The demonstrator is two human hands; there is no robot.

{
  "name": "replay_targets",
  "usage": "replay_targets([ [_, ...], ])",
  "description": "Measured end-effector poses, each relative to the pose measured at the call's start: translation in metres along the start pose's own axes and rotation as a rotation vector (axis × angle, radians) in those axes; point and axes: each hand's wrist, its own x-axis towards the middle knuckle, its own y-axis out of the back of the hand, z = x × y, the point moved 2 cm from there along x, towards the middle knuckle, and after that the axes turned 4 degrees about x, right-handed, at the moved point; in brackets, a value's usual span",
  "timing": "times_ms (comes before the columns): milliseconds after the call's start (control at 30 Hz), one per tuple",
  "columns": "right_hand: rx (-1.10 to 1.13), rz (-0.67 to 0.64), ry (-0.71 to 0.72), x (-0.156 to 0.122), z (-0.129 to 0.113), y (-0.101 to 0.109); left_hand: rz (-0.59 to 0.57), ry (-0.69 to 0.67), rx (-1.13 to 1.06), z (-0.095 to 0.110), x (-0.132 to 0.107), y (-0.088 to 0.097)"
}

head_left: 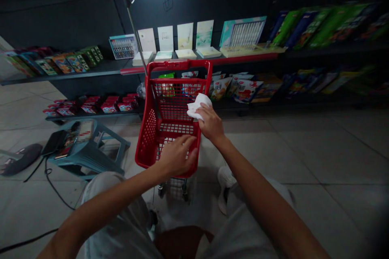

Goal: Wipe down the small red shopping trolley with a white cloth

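Note:
A small red plastic shopping cart (145,139) stands between my knees, its handle on the far side and a mesh panel below it. My right hand (212,122) grips a crumpled white cloth (197,104), possibly a paper wipe, against the cart's right side near the upper edge. Over the near right part of the basket is my left hand (178,156), fingers stretched out and holding nothing. Whether its fingertips touch the rim I cannot tell. The basket floor, partly covered by this hand, is an open grid.
A blue-grey stool (91,149) with a dark device and booklets stands left, cables trailing on the floor. Shelves behind the cart hold upright white books (185,36), boxed sets, snack bags (247,88) and red packs (111,104). A metal pole (135,32) rises behind the cart.

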Motion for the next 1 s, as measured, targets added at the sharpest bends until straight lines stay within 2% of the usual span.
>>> replay_targets([
  [67,-0.002,0.003,0.004,-0.001,-0.001,0.001,-0.066,-0.052,0.051,0.01,-0.012,-0.018],
  [133,-0.008,0.001,0.017,-0.003,-0.002,0.003,-0.108,-0.058,0.097,0.008,-0.016,-0.026],
  [267,-0.047,-0.027,0.04,-0.006,-0.006,0.007,-0.176,-0.176,0.132,-0.004,-0.017,-0.021],
  [400,-0.083,-0.042,0.024,-0.009,-0.008,0.01,-0.127,-0.324,0.163,0.003,-0.031,-0.021],
  [567,-0.058,-0.024,0.028,-0.012,-0.007,0.014,-0.113,-0.251,0.247,0.018,-0.058,-0.044],
  [633,-0.064,-0.031,0.03,-0.014,-0.007,0.015,-0.115,-0.275,0.224,0.017,-0.064,-0.05],
  [767,-0.088,-0.058,0.041,-0.018,-0.008,0.017,-0.113,-0.371,0.2,0.004,-0.068,-0.051],
  [1000,-0.063,-0.058,0.052,-0.015,-0.011,0.011,-0.068,-0.424,0.231,-0.031,-0.067,-0.037],
])
